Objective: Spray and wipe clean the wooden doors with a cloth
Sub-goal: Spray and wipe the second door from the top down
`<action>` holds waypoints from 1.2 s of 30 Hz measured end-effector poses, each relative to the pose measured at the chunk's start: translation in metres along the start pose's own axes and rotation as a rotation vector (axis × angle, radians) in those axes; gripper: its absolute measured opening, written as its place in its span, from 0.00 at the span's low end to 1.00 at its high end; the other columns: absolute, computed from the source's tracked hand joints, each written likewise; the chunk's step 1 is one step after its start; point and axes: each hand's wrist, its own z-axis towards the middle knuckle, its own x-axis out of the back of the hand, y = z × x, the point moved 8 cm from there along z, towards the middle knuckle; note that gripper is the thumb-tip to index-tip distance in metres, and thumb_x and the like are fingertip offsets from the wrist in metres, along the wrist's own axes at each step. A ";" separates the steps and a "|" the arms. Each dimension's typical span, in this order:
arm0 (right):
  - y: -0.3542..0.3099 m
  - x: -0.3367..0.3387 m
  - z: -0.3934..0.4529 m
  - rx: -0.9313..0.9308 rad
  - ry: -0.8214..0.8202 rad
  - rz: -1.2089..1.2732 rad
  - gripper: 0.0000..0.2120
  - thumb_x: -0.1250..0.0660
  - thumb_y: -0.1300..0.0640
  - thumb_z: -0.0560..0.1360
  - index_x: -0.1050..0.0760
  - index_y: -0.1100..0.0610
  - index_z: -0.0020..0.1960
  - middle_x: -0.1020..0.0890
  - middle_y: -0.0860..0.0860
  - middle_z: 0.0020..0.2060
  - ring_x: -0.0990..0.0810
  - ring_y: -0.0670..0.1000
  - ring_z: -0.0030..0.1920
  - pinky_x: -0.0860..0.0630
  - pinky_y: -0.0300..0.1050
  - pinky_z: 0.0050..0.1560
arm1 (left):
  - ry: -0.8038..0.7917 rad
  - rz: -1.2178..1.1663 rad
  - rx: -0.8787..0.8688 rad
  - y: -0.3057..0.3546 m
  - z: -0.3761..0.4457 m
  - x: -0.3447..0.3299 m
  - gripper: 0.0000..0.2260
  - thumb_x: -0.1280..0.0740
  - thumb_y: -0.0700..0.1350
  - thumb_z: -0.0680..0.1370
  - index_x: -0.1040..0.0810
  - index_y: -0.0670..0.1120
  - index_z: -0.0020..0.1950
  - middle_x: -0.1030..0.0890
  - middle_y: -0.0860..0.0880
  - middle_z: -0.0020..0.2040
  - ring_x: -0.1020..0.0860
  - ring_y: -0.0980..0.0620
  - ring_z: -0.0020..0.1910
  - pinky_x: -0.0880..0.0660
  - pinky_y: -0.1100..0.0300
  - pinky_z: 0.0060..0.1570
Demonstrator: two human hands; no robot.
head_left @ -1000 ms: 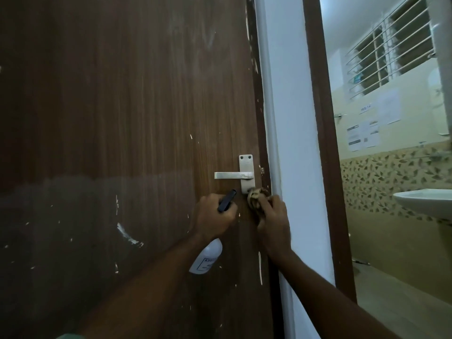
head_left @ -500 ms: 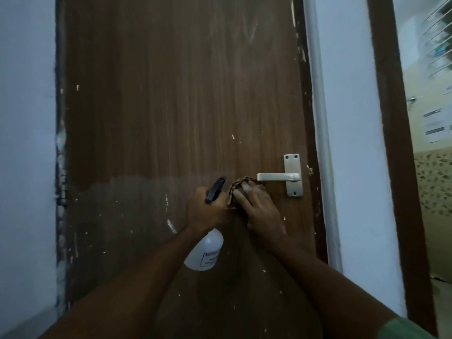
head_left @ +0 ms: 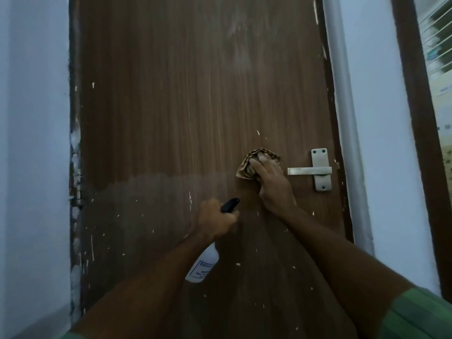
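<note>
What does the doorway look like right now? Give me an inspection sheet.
Surface: wooden door, pale flecks, duller band across lower half.
Job's things: cloth bunched against door left of handle; spray bottle hanging nozzle-up.
Clutter: nothing seen.
Hands: left hand grips bottle neck; right hand presses cloth to door.
Cables: nothing seen.
Surroundings: white wall at left, second dark frame at right.

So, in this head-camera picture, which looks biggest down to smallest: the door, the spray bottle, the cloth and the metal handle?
1. Wooden door, by far the largest.
2. Spray bottle, though the left hand hides part of it.
3 and 4. Cloth and metal handle look alike; the right hand covers part of the cloth, so no ranking.
</note>
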 end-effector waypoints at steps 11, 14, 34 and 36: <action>-0.050 -0.059 -0.040 0.370 -0.349 -0.149 0.28 0.37 0.56 0.82 0.36 0.44 0.80 0.39 0.49 0.82 0.40 0.56 0.81 0.27 0.60 0.72 | 0.021 -0.233 -0.166 -0.026 0.026 0.046 0.16 0.27 0.48 0.80 0.23 0.46 0.34 0.26 0.50 0.26 0.29 0.53 0.24 0.32 0.58 0.28; -0.042 -0.040 0.008 -0.078 0.039 -0.040 0.28 0.38 0.65 0.80 0.32 0.47 0.77 0.34 0.50 0.80 0.38 0.56 0.80 0.28 0.63 0.72 | 0.076 -0.292 -0.132 -0.046 0.034 0.061 0.19 0.30 0.57 0.72 0.24 0.43 0.32 0.26 0.46 0.26 0.29 0.45 0.24 0.32 0.53 0.28; -0.138 -0.132 -0.037 0.717 -0.773 -0.285 0.35 0.31 0.56 0.80 0.43 0.41 0.81 0.46 0.47 0.83 0.46 0.57 0.82 0.32 0.64 0.75 | 0.076 -0.130 -0.176 -0.116 0.026 0.116 0.15 0.28 0.40 0.80 0.23 0.46 0.34 0.25 0.50 0.26 0.29 0.57 0.23 0.30 0.59 0.27; -0.132 -0.114 0.014 0.529 -0.600 -0.210 0.34 0.31 0.59 0.79 0.39 0.42 0.80 0.42 0.48 0.82 0.44 0.56 0.81 0.34 0.62 0.76 | 0.084 -0.112 -0.174 -0.116 0.025 0.123 0.16 0.28 0.39 0.80 0.25 0.47 0.32 0.27 0.52 0.25 0.30 0.58 0.22 0.32 0.64 0.26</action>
